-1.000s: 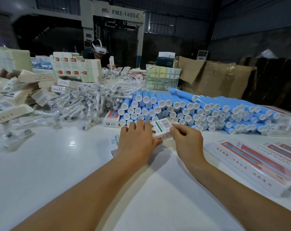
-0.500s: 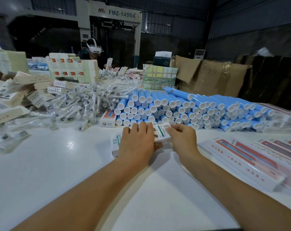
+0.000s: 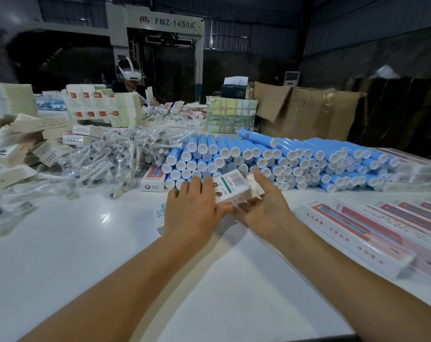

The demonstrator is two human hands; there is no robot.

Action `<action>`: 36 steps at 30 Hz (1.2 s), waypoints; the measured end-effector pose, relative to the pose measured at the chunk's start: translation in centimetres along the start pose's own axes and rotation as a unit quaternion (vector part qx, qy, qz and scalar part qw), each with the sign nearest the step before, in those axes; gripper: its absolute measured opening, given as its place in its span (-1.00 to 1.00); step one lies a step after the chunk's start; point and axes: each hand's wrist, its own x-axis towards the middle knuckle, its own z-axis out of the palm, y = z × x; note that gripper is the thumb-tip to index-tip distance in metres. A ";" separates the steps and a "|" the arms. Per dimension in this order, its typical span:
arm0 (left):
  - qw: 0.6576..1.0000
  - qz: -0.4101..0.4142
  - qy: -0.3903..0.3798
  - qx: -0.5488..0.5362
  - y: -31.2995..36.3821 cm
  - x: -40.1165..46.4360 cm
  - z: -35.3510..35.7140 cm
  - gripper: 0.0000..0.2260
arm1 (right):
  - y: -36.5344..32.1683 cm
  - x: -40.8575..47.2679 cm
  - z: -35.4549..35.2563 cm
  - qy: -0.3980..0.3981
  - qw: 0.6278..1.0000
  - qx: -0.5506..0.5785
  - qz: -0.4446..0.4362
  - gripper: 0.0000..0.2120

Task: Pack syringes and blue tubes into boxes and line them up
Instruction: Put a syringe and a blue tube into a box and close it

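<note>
Holding a small white cardboard box with a green stripe and a barcode (image 3: 230, 190), you have both hands on it near the middle of the white table (image 3: 86, 255), just in front of the stack of blue tubes. Your left hand (image 3: 193, 213) lies over the box's left end with the fingers curled onto it, knuckles up. Your right hand (image 3: 264, 211) grips the right end, thumb raised above the box and fingers wrapped underneath. The box tilts, its far end lifted off the surface.

Behind your hands, the blue plastic tubes with white caps (image 3: 271, 156) are piled lying down, caps facing you, in a long row running toward the right edge. To their left sits a loose heap of clear wrapped syringes (image 3: 106, 156), with a small red and white box (image 3: 152, 180) between heap and tubes. Long flat red and white boxes (image 3: 372, 233) lie side by side along the right edge. More white cartons (image 3: 24, 146) crowd the far left corner.
</note>
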 end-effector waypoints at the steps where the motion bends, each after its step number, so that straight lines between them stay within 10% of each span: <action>1: 1.000 0.011 -0.005 0.003 0.2 -0.1 0.1 -0.37 | 0.2 0.1 0.0 -0.030 0.999 0.022 0.018 -0.74; 6: 0.999 0.033 -0.017 0.024 0.7 -0.1 0.3 -0.38 | 1.0 0.8 -0.4 0.020 0.976 -0.141 -0.164 -0.92; 10: 0.997 0.051 -0.008 0.053 0.9 -0.6 0.1 -0.32 | 1.7 0.5 -1.1 0.034 0.783 -0.511 -0.351 -0.82; 14: 0.996 0.060 -0.003 0.062 0.7 -0.9 -0.2 -0.31 | 1.9 0.3 -1.3 0.033 0.717 -0.578 -0.389 -0.78; 20: 0.997 0.053 -0.014 0.061 -0.1 -0.7 0.2 -0.41 | 1.2 0.0 -0.6 -0.066 0.971 -0.198 -0.114 -0.63; 36: 0.997 0.058 -0.002 0.049 -0.4 -0.8 -0.2 -0.32 | 0.8 -0.2 -0.7 -0.067 0.991 -0.090 -0.078 -0.76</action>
